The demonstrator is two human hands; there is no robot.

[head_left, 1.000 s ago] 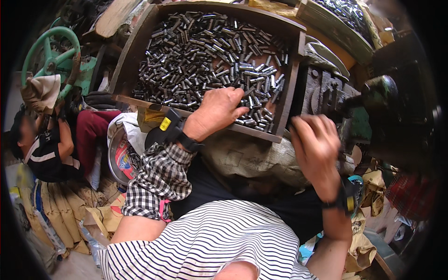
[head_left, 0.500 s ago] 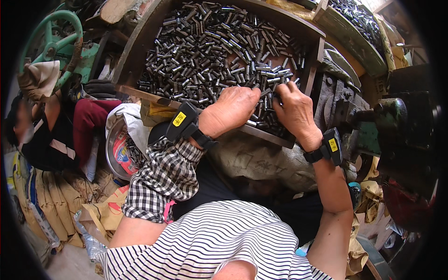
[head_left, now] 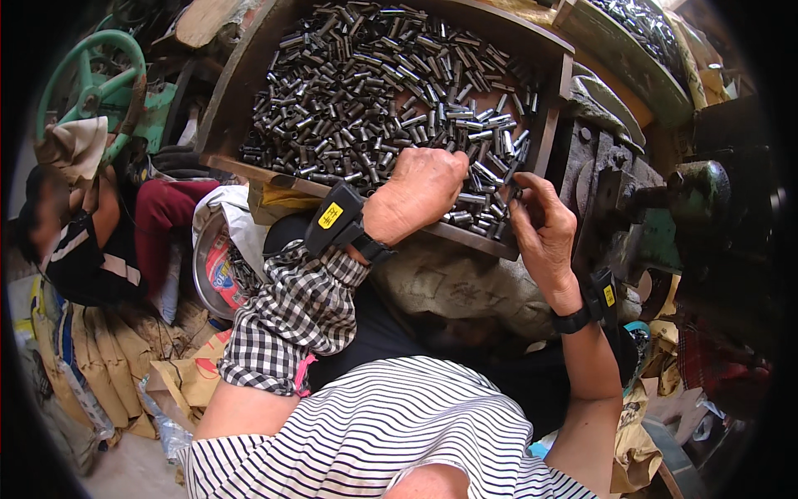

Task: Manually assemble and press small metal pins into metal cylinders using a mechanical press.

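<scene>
A wooden tray [head_left: 544, 137] in front of me holds a heap of short metal tubes [head_left: 332, 108], dark and shiny. My left hand [head_left: 420, 190] rests over the tray's near side with its fingers curled down among the tubes; its fingertips are hidden, so what they grip cannot be made out. At the near right corner, my right hand [head_left: 544, 224] has thumb and fingers bent together around a small dark metal tube [head_left: 513, 191]. Several brighter tubes lie between the two hands.
Dark, greasy machinery [head_left: 706, 208] stands close on the right. To the left are a metal basin [head_left: 202, 266] partly covered by cloth, a green handwheel [head_left: 87, 79] and another person [head_left: 91, 249] sitting low. A second bin of metal pieces [head_left: 648, 41] is at the far right.
My right hand has moved right and toward me, from over the tubes to the tray's near right corner. The left hand has stayed almost in place.
</scene>
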